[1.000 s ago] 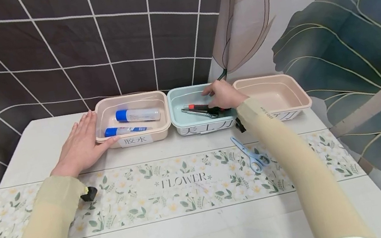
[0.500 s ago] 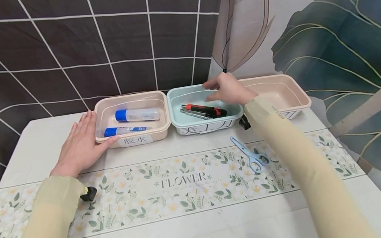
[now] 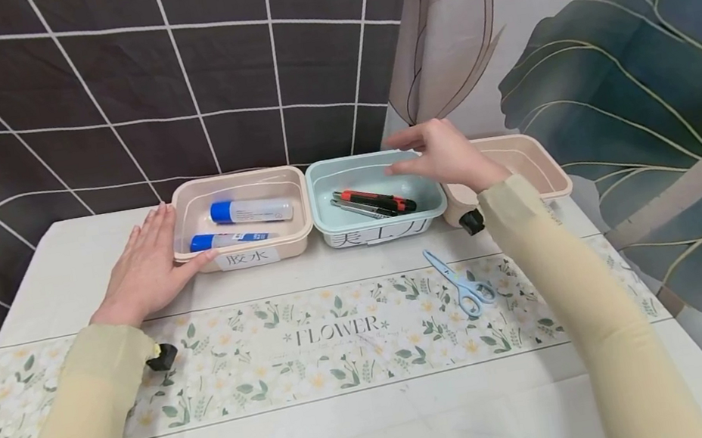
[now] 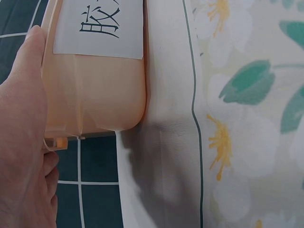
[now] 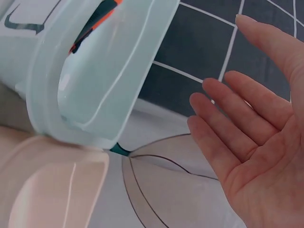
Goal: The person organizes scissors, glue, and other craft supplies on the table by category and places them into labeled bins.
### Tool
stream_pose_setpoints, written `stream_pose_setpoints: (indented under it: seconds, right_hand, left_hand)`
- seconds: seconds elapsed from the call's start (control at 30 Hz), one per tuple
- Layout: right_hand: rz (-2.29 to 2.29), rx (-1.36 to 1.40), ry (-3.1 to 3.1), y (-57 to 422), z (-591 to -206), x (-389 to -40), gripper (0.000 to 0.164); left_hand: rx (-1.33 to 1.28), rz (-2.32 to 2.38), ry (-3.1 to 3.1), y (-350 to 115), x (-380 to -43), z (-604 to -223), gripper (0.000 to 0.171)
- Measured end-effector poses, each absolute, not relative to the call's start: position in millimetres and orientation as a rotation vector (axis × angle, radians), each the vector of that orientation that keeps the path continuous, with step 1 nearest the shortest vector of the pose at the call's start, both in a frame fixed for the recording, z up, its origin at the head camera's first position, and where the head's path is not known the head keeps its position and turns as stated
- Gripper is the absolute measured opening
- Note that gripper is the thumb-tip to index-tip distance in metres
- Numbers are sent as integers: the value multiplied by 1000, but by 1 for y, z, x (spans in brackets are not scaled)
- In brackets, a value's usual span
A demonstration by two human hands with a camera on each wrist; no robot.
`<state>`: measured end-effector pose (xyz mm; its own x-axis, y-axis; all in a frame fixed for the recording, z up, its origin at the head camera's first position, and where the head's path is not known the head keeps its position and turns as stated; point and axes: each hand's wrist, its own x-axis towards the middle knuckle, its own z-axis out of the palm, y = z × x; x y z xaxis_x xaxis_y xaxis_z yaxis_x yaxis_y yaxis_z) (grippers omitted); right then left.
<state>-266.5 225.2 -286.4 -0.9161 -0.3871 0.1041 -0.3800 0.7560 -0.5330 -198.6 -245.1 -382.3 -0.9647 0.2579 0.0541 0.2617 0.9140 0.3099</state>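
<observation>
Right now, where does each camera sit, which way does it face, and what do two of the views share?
Head: worn on the head, facing forward and down at the left pink bin, blue bin and right pink bin; left hand, right hand and sleeves show.
Left wrist: on that wrist, facing the left pink bin's label and floral table cover; part of the left hand shows.
Right wrist: on that wrist, facing the backdrop; right hand shows.
Shared, head and right wrist: blue bin, right pink bin.

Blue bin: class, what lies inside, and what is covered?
Inside the blue bin lie a red-and-black cutter and a silver cutter. What lies directly beneath them is covered.
</observation>
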Motion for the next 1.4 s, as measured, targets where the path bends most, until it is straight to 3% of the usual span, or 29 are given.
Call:
stream_pose_setpoints:
  seconds: [0.7, 1.2, 1.4]
  right_hand:
    - [-965, -667, 2974, 252, -273, -236, 57]
    - [-786, -486, 3062, 276, -269, -202, 69]
    - [-777, -591, 3147, 284, -273, -194, 64]
  left_hand:
    - [-427, -492, -3049, -245, -199, -382, 109]
    - [-428, -490, -3059, -245, -200, -381, 109]
    - [-428, -494, -3051, -245, -200, -382, 109]
